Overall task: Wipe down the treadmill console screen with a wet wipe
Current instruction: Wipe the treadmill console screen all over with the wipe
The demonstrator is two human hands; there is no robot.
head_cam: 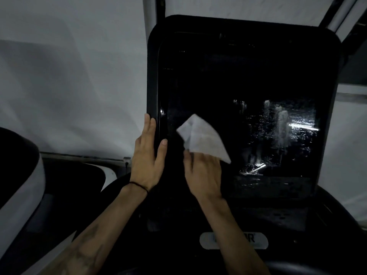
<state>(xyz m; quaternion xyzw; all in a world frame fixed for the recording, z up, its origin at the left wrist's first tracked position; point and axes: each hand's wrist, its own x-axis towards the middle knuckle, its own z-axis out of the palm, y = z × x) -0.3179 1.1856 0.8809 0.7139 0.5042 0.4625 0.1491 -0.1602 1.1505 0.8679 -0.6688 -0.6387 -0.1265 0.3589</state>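
The treadmill console screen (238, 80) is a large black glossy panel filling the upper right of the view, with wet smears and bright reflections on its lower right. My right hand (202, 173) holds a crumpled white wet wipe (202, 137) against the screen's lower left area. My left hand (148, 155) rests on the console's left edge, fingers straight along the outer side and thumb on the front bezel.
Below the screen sits the dark console deck with a pale oval logo badge (233, 240). A white wall (69, 76) stands behind on the left. A black-and-white curved machine part (17, 175) lies at the far left. Dark frame bars (337, 12) cross the upper right.
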